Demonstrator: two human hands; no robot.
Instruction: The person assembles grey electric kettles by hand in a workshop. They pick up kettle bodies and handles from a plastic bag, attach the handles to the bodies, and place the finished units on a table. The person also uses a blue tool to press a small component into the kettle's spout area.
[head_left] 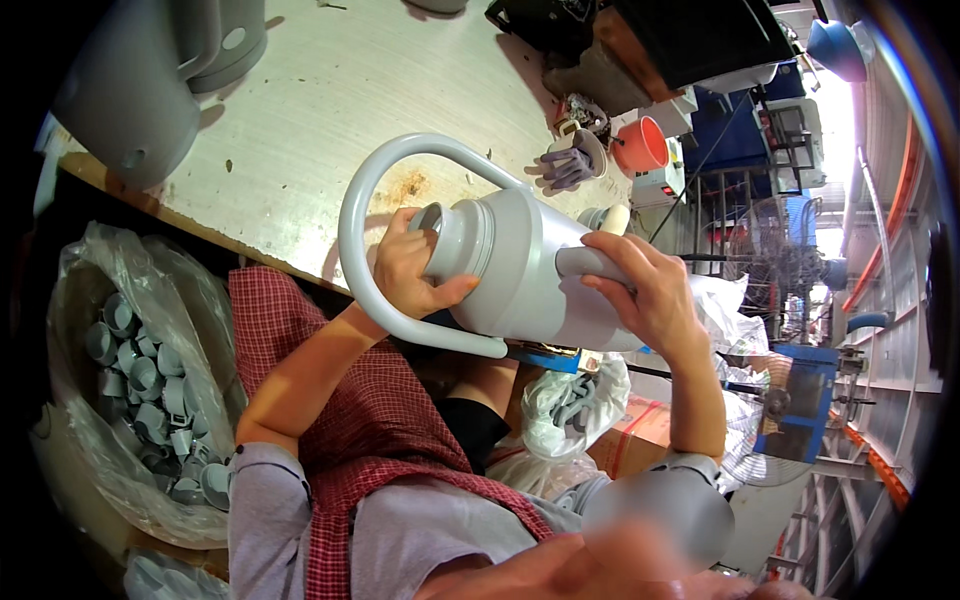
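Note:
Across the bench edge lies a large grey plastic jug [520, 265], tilted on its side, with a wide loop handle [352, 215] and its round mouth toward the left. My left hand [408, 268] grips the neck, fingers at the mouth's rim and thumb outside, inside the loop. On the jug's side, my right hand [645, 285] is closed round a grey rounded grip piece [585, 263]; whether that piece is fixed to the body I cannot tell. A cream rounded tip [614, 218] shows just beyond my right fingers.
Similar grey jugs [130, 100] stand at the bench's far left. A plastic-lined bin of grey collar parts [145, 375] is at my left. Grey gloves [568, 165] and an orange-red cup [640, 145] are on the bench. A bag of curved grey parts [575, 400] sits below; a fan [770, 400] stands right.

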